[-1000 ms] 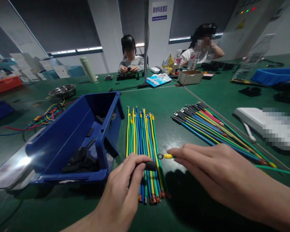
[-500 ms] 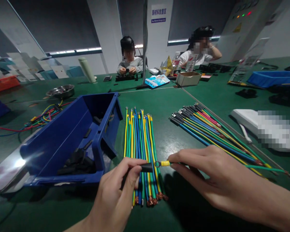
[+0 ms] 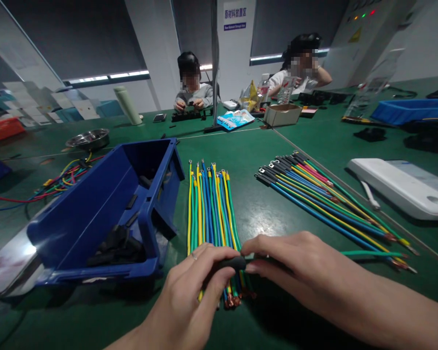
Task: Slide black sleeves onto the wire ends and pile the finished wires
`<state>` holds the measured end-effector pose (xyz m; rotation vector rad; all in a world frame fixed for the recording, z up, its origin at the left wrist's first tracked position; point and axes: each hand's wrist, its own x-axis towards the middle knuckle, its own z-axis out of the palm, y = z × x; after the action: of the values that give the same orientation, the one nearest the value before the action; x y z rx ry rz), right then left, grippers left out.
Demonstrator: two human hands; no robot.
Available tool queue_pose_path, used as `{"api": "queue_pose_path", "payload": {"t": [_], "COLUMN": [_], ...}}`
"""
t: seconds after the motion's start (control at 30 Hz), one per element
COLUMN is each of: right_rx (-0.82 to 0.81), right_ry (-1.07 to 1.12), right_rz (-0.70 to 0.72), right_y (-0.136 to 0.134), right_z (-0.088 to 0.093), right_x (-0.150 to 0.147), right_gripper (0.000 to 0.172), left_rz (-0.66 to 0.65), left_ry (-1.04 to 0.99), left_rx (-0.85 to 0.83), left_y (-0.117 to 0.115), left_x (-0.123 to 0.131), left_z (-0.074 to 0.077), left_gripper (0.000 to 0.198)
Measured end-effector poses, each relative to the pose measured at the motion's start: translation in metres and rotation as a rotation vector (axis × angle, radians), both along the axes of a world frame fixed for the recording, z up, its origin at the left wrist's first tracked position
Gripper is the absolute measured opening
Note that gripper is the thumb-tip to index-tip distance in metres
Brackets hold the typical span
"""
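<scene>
My left hand [image 3: 195, 291] pinches a short black sleeve [image 3: 235, 263] between thumb and fingers. Against the sleeve's right end, my right hand [image 3: 295, 260] is closed on a green wire [image 3: 372, 253], whose tail runs out to the right behind the wrist. The wire's ring terminal is hidden by the sleeve and my fingertips. Under my hands lies a row of blue, green and yellow wires [image 3: 208, 209] with terminals at the far end and bare copper at the near end. Farther right, a fan of wires with black sleeves [image 3: 302, 194] rests on the table.
A blue bin [image 3: 91, 218] holding black sleeves [image 3: 117, 245] stands left. Behind it are a metal bowl [image 3: 88, 140] and tangled coloured wires [image 3: 65, 180]. A white device [image 3: 397, 187] lies right. Across the green table [image 3: 138, 129], two people sit beyond a small carton [image 3: 282, 115] and a blue packet [image 3: 235, 119].
My hands have come together. The yellow-collared ring terminal, visible before between them, is now out of sight at the black sleeve. The view has shifted slightly.
</scene>
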<state>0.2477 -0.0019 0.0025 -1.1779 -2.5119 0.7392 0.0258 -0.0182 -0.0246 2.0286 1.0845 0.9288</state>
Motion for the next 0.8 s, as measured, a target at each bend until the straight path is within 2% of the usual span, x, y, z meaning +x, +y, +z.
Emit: {"api": "queue_pose_path", "payload": {"t": [0.13, 0.2, 0.27, 0.4, 0.6, 0.8], "right_rx": [-0.020, -0.012, -0.005, 0.015, -0.044, -0.060], "right_ry": [0.064, 0.104, 0.149, 0.234, 0.173, 0.139], "right_rz": [-0.051, -0.075, -0.052, 0.029, -0.129, -0.147], "right_y": [-0.005, -0.006, -0.005, -0.001, 0.000, -0.003], "right_z": [-0.005, -0.005, -0.004, 0.000, 0.008, 0.000], "right_x": [-0.003, -0.003, -0.003, -0.003, -0.003, -0.005], "right_gripper": [0.007, 0.017, 0.024, 0.014, 0.010, 0.014], "left_rz": [-0.009, 0.007, 0.025, 0.110, 0.092, 0.055], "left_ry": [-0.016, -0.012, -0.002, 0.019, 0.008, 0.017], "left_rx": [-0.053, -0.088, -0.120, -0.233, -0.342, -0.331], "left_y": [0.000, 0.000, -0.001, -0.003, 0.000, 0.000], "left_x": [0.001, 0.001, 0.001, 0.001, 0.002, 0.000], "left_z": [0.002, 0.004, 0.005, 0.007, 0.008, 0.009], "left_gripper": [0.018, 0.014, 0.014, 0.026, 0.018, 0.021]}}
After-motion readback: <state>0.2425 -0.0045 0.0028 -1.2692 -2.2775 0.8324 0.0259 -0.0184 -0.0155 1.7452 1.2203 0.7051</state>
